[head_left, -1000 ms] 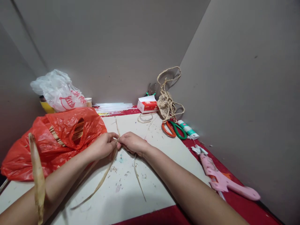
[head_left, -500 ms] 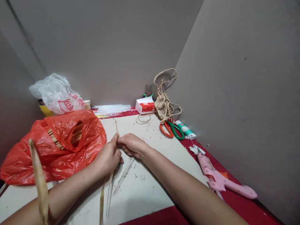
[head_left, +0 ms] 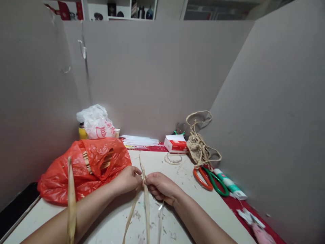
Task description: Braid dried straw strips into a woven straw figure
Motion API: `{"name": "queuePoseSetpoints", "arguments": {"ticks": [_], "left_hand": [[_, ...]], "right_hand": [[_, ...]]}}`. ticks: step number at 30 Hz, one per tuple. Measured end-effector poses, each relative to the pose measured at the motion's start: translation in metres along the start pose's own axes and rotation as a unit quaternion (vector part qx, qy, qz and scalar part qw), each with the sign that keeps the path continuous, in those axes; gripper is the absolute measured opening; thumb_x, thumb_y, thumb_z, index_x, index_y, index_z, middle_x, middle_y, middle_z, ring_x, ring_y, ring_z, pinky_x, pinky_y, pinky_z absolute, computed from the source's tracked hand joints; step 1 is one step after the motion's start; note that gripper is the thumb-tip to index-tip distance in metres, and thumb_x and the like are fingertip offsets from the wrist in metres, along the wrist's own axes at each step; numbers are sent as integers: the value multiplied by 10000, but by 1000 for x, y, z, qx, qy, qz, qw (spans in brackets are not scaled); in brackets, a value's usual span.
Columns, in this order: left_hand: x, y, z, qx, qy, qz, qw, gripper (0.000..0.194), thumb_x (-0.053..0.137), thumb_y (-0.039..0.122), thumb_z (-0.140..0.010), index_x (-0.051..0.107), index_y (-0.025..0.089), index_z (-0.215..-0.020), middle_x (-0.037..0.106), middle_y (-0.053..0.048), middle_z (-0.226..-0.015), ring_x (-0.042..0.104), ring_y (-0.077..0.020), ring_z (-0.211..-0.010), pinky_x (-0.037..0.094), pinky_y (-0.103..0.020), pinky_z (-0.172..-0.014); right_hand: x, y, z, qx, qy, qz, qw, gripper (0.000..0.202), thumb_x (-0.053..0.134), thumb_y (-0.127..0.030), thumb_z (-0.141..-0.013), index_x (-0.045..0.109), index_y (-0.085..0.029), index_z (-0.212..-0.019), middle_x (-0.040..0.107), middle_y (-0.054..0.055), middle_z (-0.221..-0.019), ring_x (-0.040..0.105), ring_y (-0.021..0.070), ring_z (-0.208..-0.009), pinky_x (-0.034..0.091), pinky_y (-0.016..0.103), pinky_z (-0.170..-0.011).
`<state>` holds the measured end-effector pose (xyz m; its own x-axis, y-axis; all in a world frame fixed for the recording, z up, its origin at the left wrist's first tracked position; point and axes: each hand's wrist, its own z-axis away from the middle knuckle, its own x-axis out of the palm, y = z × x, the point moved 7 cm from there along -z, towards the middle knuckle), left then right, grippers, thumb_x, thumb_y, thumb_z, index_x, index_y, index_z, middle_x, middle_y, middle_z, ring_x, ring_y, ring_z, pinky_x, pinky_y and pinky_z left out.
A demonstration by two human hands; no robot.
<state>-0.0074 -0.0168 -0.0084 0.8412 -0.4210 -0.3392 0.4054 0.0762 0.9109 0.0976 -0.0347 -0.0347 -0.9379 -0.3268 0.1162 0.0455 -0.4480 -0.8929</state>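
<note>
A thin plait of pale dried plant strips (head_left: 142, 164) lies on the white board (head_left: 182, 217), its tip pointing away from me. My left hand (head_left: 129, 181) is closed at the plait's lower end, fingertips pressed to it. My right hand (head_left: 162, 187) pinches the strips from the other side, fingers curled. Below the hands three loose ends fan out: a left strip (head_left: 130, 217), a middle strip (head_left: 147, 215) and a shiny right strip (head_left: 160, 220). A broader dried strip (head_left: 71, 203) stands up in front of my left forearm. What lies between the fingertips is partly hidden.
A red plastic bag (head_left: 59, 176) with wooden sticks sits left. Behind are a white bag (head_left: 98, 120), clear glue sticks (head_left: 139, 141) and a small box (head_left: 177, 143). To the right lie twine (head_left: 199, 145), scissors (head_left: 215, 183), a tube (head_left: 230, 184) and a pink glue gun (head_left: 262, 234).
The view has tilted up, so shelves show above the partition. My hands have shifted slightly apart around the plait, and the loose ends now spread wider below.
</note>
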Motion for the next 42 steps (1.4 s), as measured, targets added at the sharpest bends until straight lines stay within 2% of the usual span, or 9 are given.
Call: {"name": "queuePoseSetpoints", "arguments": {"ticks": [2, 4, 8, 13, 18, 21, 28, 35, 42], "left_hand": [[-5, 2, -1, 14, 13, -2, 1000, 209, 545, 141, -609, 636, 121, -796, 532, 43, -510, 427, -73, -425, 303, -175, -437], [-4, 1, -1, 16, 5, 14, 1000, 147, 531, 126, -596, 632, 131, -703, 534, 42, -521, 409, -68, -444, 294, -175, -446], [7, -1, -1, 2, -34, 90, 995, 107, 495, 129, -606, 589, 140, -655, 519, 39, -494, 388, -63, -419, 290, -179, -437], [23, -9, 0, -64, -98, 177, 977, 58, 474, 174, -646, 526, 148, -645, 544, 4, -511, 496, -99, -424, 390, -222, -474], [17, -10, -5, -10, -49, 84, 995, 149, 429, 156, -661, 541, 144, -564, 421, 57, -404, 303, -51, -344, 267, -192, -420], [15, -9, -7, 39, -27, 32, 998, 180, 422, 140, -643, 567, 135, -536, 509, 34, -478, 389, -64, -438, 310, -192, -491], [18, -9, -7, 80, -47, -5, 996, 160, 446, 210, -696, 556, 153, -595, 581, 17, -563, 497, -104, -535, 382, -211, -579], [13, -1, -4, 144, 21, -128, 981, 217, 397, 267, -767, 489, 168, -597, 496, 22, -566, 453, -114, -562, 326, -224, -556], [15, -6, -8, 110, -36, -130, 985, 166, 392, 271, -749, 467, 170, -642, 455, 26, -616, 428, -119, -614, 306, -223, -556]], "right_hand": [[1, 0, 2, 11, -6, 0, 1000, 60, 506, -210, -625, 499, -157, -596, 274, -108, -370, 140, 25, -308, 68, 169, -303], [0, 1, 2, 12, -8, 2, 1000, 69, 514, -221, -628, 503, -154, -613, 271, -109, -382, 138, 22, -317, 67, 167, -310], [0, 2, 0, 12, -16, 3, 1000, 101, 516, -222, -631, 449, -168, -578, 277, -106, -395, 142, 20, -320, 66, 173, -312], [0, 0, 3, 14, -35, 13, 999, 97, 507, -227, -648, 461, -165, -588, 280, -106, -397, 150, 20, -315, 66, 173, -315], [0, 0, 4, 3, -44, 49, 998, 83, 493, -223, -653, 470, -169, -594, 269, -108, -384, 149, 27, -308, 80, 181, -306], [0, 1, 2, -16, -43, 99, 994, 86, 482, -221, -655, 538, -157, -642, 285, -102, -376, 163, 38, -304, 97, 197, -301], [-5, -2, 5, -46, -26, 174, 983, 168, 472, -253, -718, 584, -139, -666, 253, -94, -426, 154, 45, -346, 88, 212, -326], [-8, -4, 6, -63, 5, 231, 971, 155, 448, -258, -761, 428, -173, -632, 284, -82, -473, 213, 47, -381, 142, 199, -364], [-5, -11, 8, -111, 54, 386, 914, 116, 419, -169, -744, 450, -157, -633, 431, -30, -545, 374, 74, -491, 249, 200, -465]]}}
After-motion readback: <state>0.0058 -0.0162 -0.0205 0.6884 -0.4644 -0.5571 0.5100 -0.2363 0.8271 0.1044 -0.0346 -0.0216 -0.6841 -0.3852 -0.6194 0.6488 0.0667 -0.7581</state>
